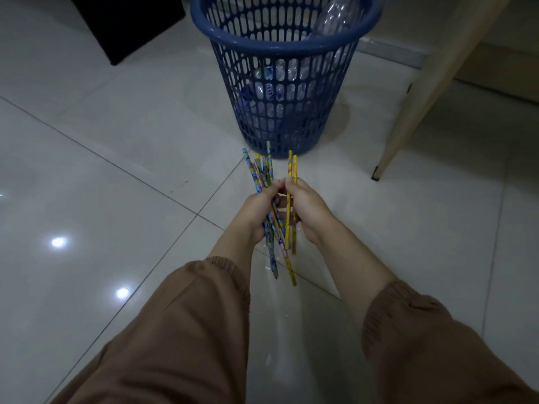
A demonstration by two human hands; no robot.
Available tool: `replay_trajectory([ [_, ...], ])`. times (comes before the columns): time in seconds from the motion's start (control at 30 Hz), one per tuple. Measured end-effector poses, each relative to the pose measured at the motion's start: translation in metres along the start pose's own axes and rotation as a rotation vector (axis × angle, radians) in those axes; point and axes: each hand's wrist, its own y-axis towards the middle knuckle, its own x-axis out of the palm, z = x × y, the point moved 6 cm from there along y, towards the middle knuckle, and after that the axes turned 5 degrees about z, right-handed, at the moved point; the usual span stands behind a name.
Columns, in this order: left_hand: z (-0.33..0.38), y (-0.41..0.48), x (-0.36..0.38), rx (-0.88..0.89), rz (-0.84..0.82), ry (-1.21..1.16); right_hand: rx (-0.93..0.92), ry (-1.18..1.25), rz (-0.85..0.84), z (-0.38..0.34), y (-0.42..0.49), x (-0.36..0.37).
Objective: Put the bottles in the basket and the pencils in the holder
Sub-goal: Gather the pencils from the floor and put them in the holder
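- Above the glossy white tiled floor, left hand clasps a loose bundle of patterned blue and yellow pencils.
- Right hand pinches two yellow pencils.
- Beyond, clear plastic bottles lie inside the blue slotted plastic basket.

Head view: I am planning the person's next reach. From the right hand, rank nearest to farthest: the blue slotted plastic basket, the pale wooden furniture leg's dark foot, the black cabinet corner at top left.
From the right hand:
1. Blue slotted plastic basket, straight ahead.
2. Pale wooden furniture leg's dark foot, to the right.
3. Black cabinet corner, far upper left.
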Motion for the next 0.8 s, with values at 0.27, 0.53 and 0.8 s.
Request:
replay_trajectory([
  [0.27,-0.005,-0.003,0.015,-0.075,-0.090,0.112,-0.050,-0.417,-0.112,-0.012,-0.008,-0.011],
  [0.53,0.006,-0.005,0.031,0.062,-0.073,0.065,0.055,-0.205,-0.136,-0.005,-0.014,-0.028],
  [0.8,0.053,-0.014,0.044,0.472,0.129,0.069,0.645,0.702,-0.071,0.081,-0.049,-0.011],
])
